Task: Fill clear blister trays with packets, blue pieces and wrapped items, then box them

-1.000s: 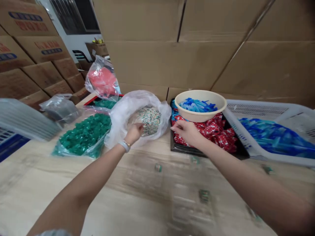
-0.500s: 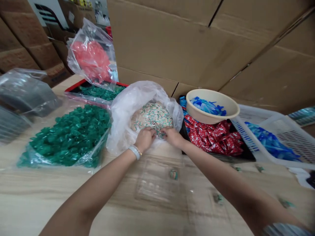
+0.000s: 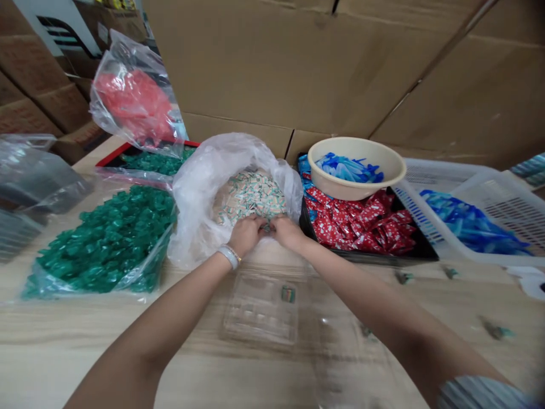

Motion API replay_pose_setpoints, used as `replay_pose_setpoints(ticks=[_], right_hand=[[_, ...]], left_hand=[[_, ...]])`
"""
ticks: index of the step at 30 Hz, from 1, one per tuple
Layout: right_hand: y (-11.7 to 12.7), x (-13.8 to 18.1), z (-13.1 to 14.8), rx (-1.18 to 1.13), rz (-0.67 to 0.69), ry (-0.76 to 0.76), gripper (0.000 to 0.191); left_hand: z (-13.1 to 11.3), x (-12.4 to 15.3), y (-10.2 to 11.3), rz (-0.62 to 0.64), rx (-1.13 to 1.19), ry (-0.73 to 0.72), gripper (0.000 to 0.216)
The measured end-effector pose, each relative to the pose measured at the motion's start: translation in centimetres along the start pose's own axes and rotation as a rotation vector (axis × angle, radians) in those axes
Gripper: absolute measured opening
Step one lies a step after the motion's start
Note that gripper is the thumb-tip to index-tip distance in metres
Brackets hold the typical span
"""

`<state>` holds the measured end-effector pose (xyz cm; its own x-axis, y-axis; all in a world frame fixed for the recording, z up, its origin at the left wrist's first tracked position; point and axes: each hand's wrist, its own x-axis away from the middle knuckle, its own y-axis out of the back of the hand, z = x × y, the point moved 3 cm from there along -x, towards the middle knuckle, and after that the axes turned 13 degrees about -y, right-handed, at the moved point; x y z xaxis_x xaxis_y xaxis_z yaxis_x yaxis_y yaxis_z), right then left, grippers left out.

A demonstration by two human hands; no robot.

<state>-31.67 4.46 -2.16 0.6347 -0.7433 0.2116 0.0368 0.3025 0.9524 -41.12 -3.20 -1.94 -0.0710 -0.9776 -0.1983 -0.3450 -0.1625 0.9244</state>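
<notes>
A white plastic bag (image 3: pixel 191 210) lies with its mouth open, filled with small flat pieces (image 3: pixel 251 196) in beige, white and green. At its near edge my left hand (image 3: pixel 247 234), with a pale band at the wrist, has its fingers closed against the pieces. My right hand (image 3: pixel 286 232) is pinched close beside it, fingertips almost meeting the left ones. Whatever sits between the fingertips is too small and blurred to make out. Below the hands lies a clear plastic box (image 3: pixel 259 312), with one small patterned piece (image 3: pixel 288 293) at its upper right.
At left is a clear bag of green pieces (image 3: pixel 106 238), with a red-rimmed tray (image 3: pixel 111 154) behind. To the right, a cream basin (image 3: pixel 357 184) rests over red packets (image 3: pixel 361 227); beyond stands a white basket (image 3: pixel 489 258). Cardboard boxes (image 3: pixel 272 74) wall the back.
The view has shifted, so most things sit further left in the picture. Both hands stay at the bag's near edge, their fingertips now slightly closer together.
</notes>
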Motion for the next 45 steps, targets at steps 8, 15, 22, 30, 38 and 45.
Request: replay_pose_setpoints(ticks=[8,15,22,30,38,45], right_hand=[[-0.3,-0.2,-0.2,-0.142,-0.087,-0.007,0.021],[-0.6,-0.6,-0.4,-0.188,-0.093,-0.020,0.021],[-1.2,-0.3,-0.7,-0.184,-0.113,0.011,0.014],[-1.7,0.1,-1.0,-0.362,-0.199,0.057,0.015],[-2.8,-0.7,-1.4,-0.549,-0.189,-0.128,0.012],[-2.2,-0.4,-1.6,-0.536,-0.201,-0.179,0.008]], left_hand=[[0.5,0.1,-0.2,0.010,-0.005,-0.015,0.025],[-0.2,-0.7,-0.5,0.027,-0.149,0.027,0.021],[0.3,-0.7,-0.6,-0.007,-0.024,-0.037,0.019],[1.7,-0.8,-0.9,-0.035,0.217,-0.118,0.024],[1.3,-1.2,-0.2,0.037,0.189,-0.103,0.013],[0.1,-1.2,-0.4,-0.036,0.107,0.028,0.016]])
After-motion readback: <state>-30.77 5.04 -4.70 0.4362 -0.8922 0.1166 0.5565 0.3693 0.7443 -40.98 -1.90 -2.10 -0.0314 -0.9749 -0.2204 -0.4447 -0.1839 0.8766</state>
